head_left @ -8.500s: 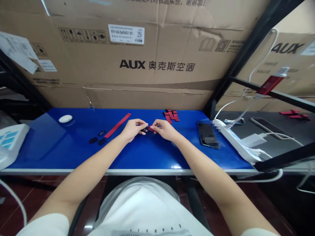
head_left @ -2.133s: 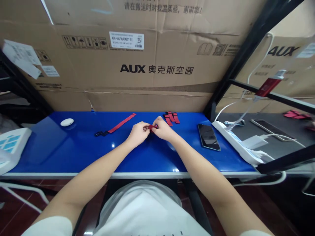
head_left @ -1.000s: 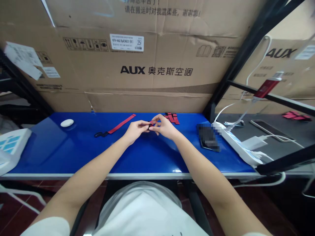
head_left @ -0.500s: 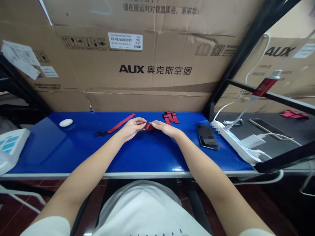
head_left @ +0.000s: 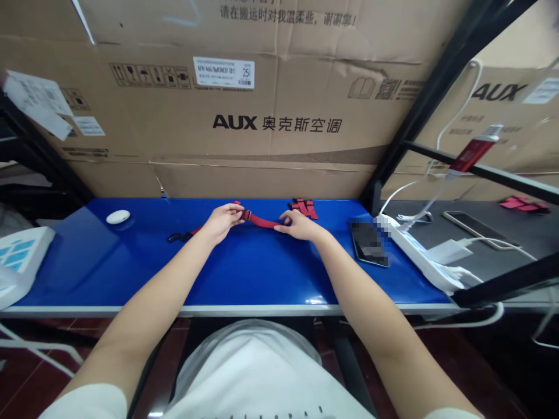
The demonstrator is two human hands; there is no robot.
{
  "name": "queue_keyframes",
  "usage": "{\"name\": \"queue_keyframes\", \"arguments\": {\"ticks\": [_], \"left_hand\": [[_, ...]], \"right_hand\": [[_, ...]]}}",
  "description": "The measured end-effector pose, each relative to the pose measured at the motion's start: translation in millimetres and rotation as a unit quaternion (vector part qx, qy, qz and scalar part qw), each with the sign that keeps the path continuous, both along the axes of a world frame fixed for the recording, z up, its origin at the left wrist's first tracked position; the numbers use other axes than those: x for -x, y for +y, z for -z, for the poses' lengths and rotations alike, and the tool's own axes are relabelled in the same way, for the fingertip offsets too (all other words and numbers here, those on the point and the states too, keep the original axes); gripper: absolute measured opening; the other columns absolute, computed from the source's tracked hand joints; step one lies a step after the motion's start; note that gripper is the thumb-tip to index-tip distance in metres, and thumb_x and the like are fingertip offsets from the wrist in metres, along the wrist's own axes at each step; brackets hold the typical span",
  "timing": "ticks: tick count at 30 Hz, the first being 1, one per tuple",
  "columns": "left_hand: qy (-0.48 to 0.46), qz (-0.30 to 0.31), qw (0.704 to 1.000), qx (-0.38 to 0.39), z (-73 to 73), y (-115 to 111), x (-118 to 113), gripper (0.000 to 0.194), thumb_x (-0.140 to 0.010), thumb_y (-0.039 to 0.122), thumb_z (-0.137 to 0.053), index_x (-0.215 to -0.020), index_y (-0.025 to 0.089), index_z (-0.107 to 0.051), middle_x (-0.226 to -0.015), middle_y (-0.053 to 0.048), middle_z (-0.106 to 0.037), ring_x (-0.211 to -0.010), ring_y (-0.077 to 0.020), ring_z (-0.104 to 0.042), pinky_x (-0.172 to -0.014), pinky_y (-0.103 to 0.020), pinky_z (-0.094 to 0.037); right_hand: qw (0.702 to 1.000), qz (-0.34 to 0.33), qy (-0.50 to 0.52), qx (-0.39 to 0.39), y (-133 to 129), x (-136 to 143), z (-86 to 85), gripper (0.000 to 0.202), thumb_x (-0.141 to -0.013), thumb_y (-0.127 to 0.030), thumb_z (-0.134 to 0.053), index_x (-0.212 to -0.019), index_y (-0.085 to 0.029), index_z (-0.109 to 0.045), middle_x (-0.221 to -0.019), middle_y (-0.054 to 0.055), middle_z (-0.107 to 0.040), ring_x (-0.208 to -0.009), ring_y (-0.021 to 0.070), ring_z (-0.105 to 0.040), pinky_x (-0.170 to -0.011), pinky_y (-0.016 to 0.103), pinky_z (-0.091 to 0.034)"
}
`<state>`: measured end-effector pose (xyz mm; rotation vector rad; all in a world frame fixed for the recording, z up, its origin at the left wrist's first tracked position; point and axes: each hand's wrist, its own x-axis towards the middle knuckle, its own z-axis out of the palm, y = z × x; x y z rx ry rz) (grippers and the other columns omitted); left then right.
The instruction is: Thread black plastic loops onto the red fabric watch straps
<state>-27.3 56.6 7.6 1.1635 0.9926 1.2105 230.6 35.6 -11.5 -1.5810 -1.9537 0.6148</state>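
Observation:
A red webbing strap (head_left: 264, 223) with a black buckle (head_left: 247, 215) stretches between my two hands above the blue table. My left hand (head_left: 225, 222) pinches the buckle end. The strap's other end is pinched between thumb and fingers of my right hand (head_left: 298, 224). Behind my left hand lies another red strap (head_left: 197, 231), partly covered by the hand, with a black clip (head_left: 177, 237) at its near end. Several short red and black strap pieces (head_left: 304, 206) lie in a pile just beyond my right hand.
A dark phone (head_left: 369, 241) and a white power strip (head_left: 421, 256) with cables are on the right. A white oval object (head_left: 118, 217) and a white device (head_left: 26, 262) sit at left. A large cardboard box (head_left: 275, 93) stands behind the blue table (head_left: 257, 279).
My hands have moved apart, left hand leftward and right hand slightly rightward. The strap that was bunched between them is now drawn out lengthwise.

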Motion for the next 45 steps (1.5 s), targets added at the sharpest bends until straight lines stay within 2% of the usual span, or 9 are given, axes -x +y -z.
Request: {"name": "queue_keyframes", "arguments": {"ticks": [5,11,16,19,22,25,31,35,45], "left_hand": [[0.028,-0.023,0.999,0.001,0.0,2,4,0.013,-0.068,0.005,-0.072,-0.078,0.013,-0.066,-0.075,-0.004,-0.068,-0.067,-0.0134,-0.066,-0.067,-0.027,-0.057],[0.171,-0.083,0.979,-0.068,4.0,4,7,0.013,-0.068,0.003,-0.072,-0.076,0.012,-0.068,-0.065,-0.003,-0.063,-0.055,-0.0141,-0.061,-0.065,-0.034,-0.056],[0.286,-0.088,0.948,-0.111,1.8,-5,4,0.012,-0.068,0.005,-0.072,-0.071,0.015,-0.066,-0.06,-0.002,-0.061,-0.053,-0.0176,-0.061,-0.061,-0.033,-0.052],[0.309,-0.04,0.94,-0.141,-2.8,-16,-4,0.008,-0.075,0.014,-0.069,-0.075,0.016,-0.061,-0.07,-0.005,-0.065,-0.061,-0.0188,-0.063,-0.057,-0.03,-0.051],[0.265,0.002,0.939,-0.218,-4.8,-23,-14,0.009,-0.081,0.022,-0.063,-0.081,0.018,-0.055,-0.1,-0.009,-0.069,-0.076,-0.0166,-0.064,-0.061,-0.026,-0.051],[0.175,0.06,0.959,-0.215,-2.1,-25,-22,0.016,-0.088,0.028,-0.056,-0.084,0.02,-0.043,-0.113,-0.01,-0.068,-0.066,-0.0106,-0.062,-0.057,-0.023,-0.049],[0.092,0.111,0.973,-0.183,0.8,-33,-33,0.026,-0.09,0.04,-0.055,-0.091,0.022,-0.036,-0.109,-0.011,-0.068,-0.062,-0.0125,-0.065,-0.053,-0.025,-0.05],[0.086,0.111,0.964,-0.228,-1.1,-40,-37,0.03,-0.087,0.043,-0.061,-0.09,0.02,-0.042,-0.108,-0.01,-0.067,-0.076,-0.014,-0.066,-0.065,-0.029,-0.055],[0.06,0.091,0.975,-0.194,-2.7,-41,-35,0.036,-0.076,0.039,-0.074,-0.1,0.016,-0.061,-0.107,-0.009,-0.067,-0.091,-0.0205,-0.068,-0.084,-0.041,-0.057]], "right_hand": [[0.996,-0.024,0.019,0.082,-1,-12,-7.0,0.03,-0.062,-0.019,-0.08,-0.089,-0.019,-0.065,-0.08,0.003,-0.068,-0.067,0.0158,-0.06,-0.061,0.026,-0.045],[0.995,0.032,-0.057,0.07,-8,-8,-16.9,0.018,-0.069,-0.027,-0.075,-0.065,-0.019,-0.059,-0.058,0.001,-0.06,-0.058,0.0167,-0.055,-0.056,0.028,-0.039],[0.997,0.02,0.07,-0.038,-17,9,-21.9,0.011,-0.077,-0.016,-0.059,-0.087,-0.019,-0.058,-0.056,-0.001,-0.06,-0.05,0.0142,-0.052,-0.053,0.026,-0.04],[0.979,-0.052,0.196,-0.003,-26,23,-28.2,0.02,-0.08,-0.017,-0.057,-0.1,-0.02,-0.056,-0.056,-0.003,-0.062,-0.049,0.0139,-0.055,-0.052,0.025,-0.042],[0.939,-0.143,0.305,0.067,-33,31,-33.6,0.023,-0.075,-0.024,-0.069,-0.095,-0.019,-0.057,-0.075,0.004,-0.072,-0.065,0.0161,-0.065,-0.059,0.026,-0.048],[0.91,-0.199,0.347,0.109,-35,33,-34.0,0.033,-0.07,-0.031,-0.077,-0.094,-0.018,-0.058,-0.092,0.009,-0.074,-0.078,0.0182,-0.068,-0.069,0.03,-0.051],[0.968,-0.144,0.194,-0.064,-29,34,-28.3,0.023,-0.083,-0.039,-0.064,-0.081,-0.016,-0.067,-0.078,0.004,-0.066,-0.071,0.0155,-0.059,-0.07,0.03,-0.047],[0.964,-0.13,0.14,-0.184,-29,38,-26.6,0.017,-0.084,-0.033,-0.064,-0.078,-0.017,-0.069,-0.087,0.005,-0.06,-0.083,0.0166,-0.058,-0.08,0.031,-0.046],[0.971,-0.116,0.102,-0.183,-35,41,-26.7,0.014,-0.086,-0.026,-0.058,-0.078,-0.017,-0.064,-0.077,0.004,-0.067,-0.071,0.0166,-0.06,-0.069,0.029,-0.044]]}}
